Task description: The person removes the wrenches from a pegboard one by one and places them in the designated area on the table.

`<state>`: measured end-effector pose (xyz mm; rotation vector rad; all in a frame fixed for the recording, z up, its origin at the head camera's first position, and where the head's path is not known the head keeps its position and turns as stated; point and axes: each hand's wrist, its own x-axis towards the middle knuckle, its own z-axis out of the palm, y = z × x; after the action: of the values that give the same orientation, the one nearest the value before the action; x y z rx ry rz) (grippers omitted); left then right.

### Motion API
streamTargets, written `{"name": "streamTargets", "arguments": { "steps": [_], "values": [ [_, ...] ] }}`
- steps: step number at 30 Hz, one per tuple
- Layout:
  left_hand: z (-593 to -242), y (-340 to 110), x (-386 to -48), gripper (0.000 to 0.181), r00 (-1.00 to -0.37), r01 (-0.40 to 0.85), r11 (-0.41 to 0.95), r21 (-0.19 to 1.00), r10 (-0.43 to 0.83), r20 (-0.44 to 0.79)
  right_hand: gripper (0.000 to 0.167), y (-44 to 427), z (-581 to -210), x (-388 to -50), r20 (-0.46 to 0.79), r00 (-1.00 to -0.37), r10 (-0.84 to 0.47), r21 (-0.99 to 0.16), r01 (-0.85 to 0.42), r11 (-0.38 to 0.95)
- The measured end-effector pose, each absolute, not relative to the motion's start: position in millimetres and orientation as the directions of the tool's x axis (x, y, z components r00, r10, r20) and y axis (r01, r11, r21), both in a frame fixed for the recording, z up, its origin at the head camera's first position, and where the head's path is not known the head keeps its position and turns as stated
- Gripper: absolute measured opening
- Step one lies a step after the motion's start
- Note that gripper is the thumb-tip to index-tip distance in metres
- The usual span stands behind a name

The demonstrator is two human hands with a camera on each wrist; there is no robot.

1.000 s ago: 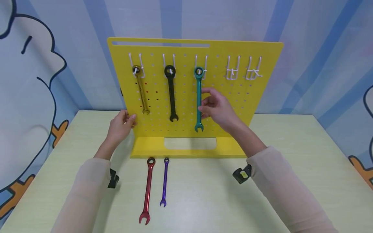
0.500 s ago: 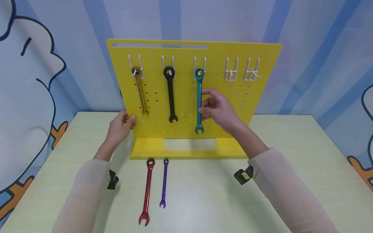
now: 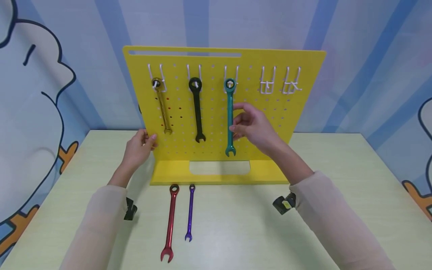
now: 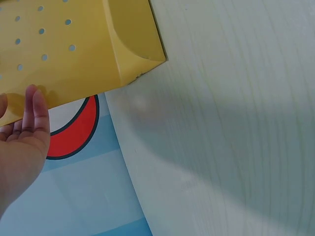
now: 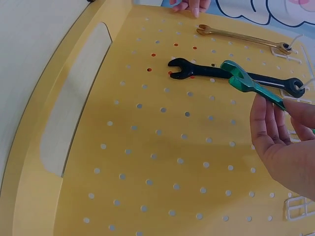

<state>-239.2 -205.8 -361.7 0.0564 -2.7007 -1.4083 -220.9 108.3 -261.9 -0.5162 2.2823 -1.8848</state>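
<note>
My right hand (image 3: 254, 127) pinches the shank of a teal combination wrench (image 3: 230, 112) between thumb and fingers. The wrench stands upright before the yellow pegboard (image 3: 249, 146), its ring end at the third white hook; whether it rests on the hook's prong I cannot tell. My left hand (image 3: 137, 148) grips the board's left edge, thumb on the front face. A gold wrench (image 3: 163, 107) and a black wrench (image 3: 197, 110) hang from the two hooks on the left. In the right wrist view the teal wrench's open end (image 5: 238, 76) points away from my fingers.
A red wrench (image 3: 170, 221) and a smaller purple wrench (image 3: 190, 213) lie on the pale table (image 3: 243, 225) in front of the board's base. Two white hooks (image 3: 267, 80) at the board's right bear no wrench. A patterned blue backdrop (image 3: 226, 22) stands behind.
Both hands keep their holds and the teal wrench stays at the third hook. The whole view has shifted slightly; the right forearm has moved a little to the right.
</note>
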Motion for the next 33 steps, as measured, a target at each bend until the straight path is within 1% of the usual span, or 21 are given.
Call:
{"name": "streamTargets", "arguments": {
  "steps": [13, 20, 27, 33],
  "values": [
    [-362, -207, -238, 0.039, -0.995, 0.031, 0.566, 0.824, -0.062, 0.080, 0.043, 107, -257, -214, 0.115, -0.921, -0.371, -0.974, -0.178, 0.140],
    [-361, -207, -237, 0.038, -0.993, 0.065, 0.575, 0.815, -0.045, 0.111, 0.042, 107, -256, -209, 0.137, -0.911, -0.389, -0.968, -0.207, 0.144],
    [-361, -207, -237, 0.036, -0.993, 0.058, 0.575, 0.816, -0.050, 0.105, 0.041, 107, -254, -206, 0.150, -0.903, -0.403, -0.967, -0.219, 0.132],
    [-359, -206, -236, 0.036, -0.994, 0.054, 0.571, 0.819, -0.049, 0.099, 0.041, 104, -253, -202, 0.137, -0.898, -0.417, -0.967, -0.213, 0.142]
  ]
}}
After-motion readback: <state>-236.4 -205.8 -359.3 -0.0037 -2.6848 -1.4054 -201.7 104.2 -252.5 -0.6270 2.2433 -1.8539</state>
